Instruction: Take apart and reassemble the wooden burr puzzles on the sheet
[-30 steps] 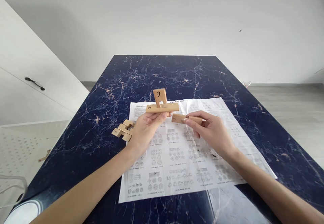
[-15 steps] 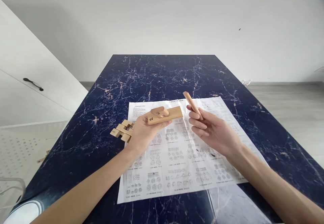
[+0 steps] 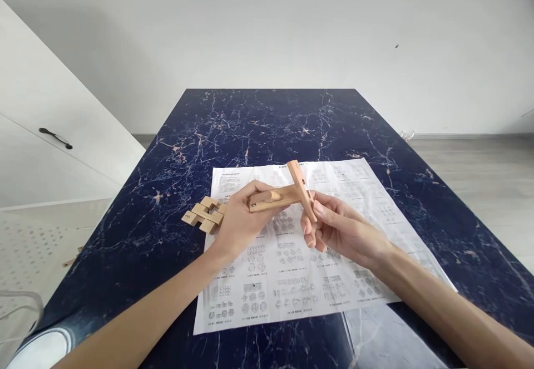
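Observation:
My left hand [image 3: 242, 217] is closed around a flat wooden puzzle piece [image 3: 283, 195] with a dark mark like a 2 near its left end. A smaller rounded wooden piece [image 3: 267, 196] lies on top of it. Between the thumb and fingers of my right hand [image 3: 337, 221] is a narrow wooden puzzle stick [image 3: 298, 178] with dark holes or notches along its side. The stick stands tilted across the right end of the flat piece and seems to touch it. Both hands are above a printed instruction sheet [image 3: 287, 313].
Left of my left hand, an interlocked wooden block puzzle [image 3: 202, 213] sits on the dark blue marbled table [image 3: 267, 124]. A white round object [image 3: 41, 349] is at the lower left. A white cabinet [image 3: 50, 102] stands left of the table.
My right hand has moved left and turned, bringing the stick against the right end of the flat piece. My left hand has tilted its pieces slightly.

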A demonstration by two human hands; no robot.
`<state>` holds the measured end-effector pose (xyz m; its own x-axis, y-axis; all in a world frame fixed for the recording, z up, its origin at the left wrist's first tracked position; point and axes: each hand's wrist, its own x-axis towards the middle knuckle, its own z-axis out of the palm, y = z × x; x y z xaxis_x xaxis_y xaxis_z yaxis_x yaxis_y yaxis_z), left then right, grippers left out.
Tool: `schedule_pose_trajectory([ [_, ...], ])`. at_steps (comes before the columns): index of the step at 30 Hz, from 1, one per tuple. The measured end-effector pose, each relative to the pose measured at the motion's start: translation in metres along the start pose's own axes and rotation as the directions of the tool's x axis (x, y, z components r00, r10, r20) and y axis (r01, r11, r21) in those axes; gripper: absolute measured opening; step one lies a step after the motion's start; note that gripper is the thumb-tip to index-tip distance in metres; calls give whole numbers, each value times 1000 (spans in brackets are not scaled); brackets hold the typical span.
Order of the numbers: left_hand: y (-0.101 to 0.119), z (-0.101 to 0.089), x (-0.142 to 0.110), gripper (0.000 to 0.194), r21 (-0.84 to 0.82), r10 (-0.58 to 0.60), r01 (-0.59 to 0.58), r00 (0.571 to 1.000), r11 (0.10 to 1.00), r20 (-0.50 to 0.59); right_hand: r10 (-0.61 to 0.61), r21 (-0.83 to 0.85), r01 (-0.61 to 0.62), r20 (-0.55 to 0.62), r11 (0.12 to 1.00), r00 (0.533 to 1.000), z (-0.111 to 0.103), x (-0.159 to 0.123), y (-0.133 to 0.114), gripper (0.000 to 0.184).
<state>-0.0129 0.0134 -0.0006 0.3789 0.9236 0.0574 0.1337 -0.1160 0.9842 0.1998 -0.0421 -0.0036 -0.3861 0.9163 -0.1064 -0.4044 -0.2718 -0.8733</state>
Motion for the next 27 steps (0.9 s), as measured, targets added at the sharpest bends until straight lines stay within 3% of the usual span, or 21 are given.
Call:
schedule_pose_trajectory([
  [9, 1, 2, -4, 20, -61, 123, -124, 992, 990, -11, 68, 98, -75, 76, 992, 995, 1, -1, 1, 36],
  [14, -1, 1, -5, 22, -161, 143, -139, 990, 977, 12, 108, 138, -128, 138, 982, 984, 2, -1, 1, 38],
  [21, 1, 1, -4, 16, -164, 160, -154, 987, 974, 26, 147, 175, -195, 257, 965, 955, 3, -2, 3, 36],
  [27, -5, 0, -4, 13, -175, 179, -164, 981, 971, 75, 142, 197, -197, 262, 960, 954, 4, -4, 2, 35],
])
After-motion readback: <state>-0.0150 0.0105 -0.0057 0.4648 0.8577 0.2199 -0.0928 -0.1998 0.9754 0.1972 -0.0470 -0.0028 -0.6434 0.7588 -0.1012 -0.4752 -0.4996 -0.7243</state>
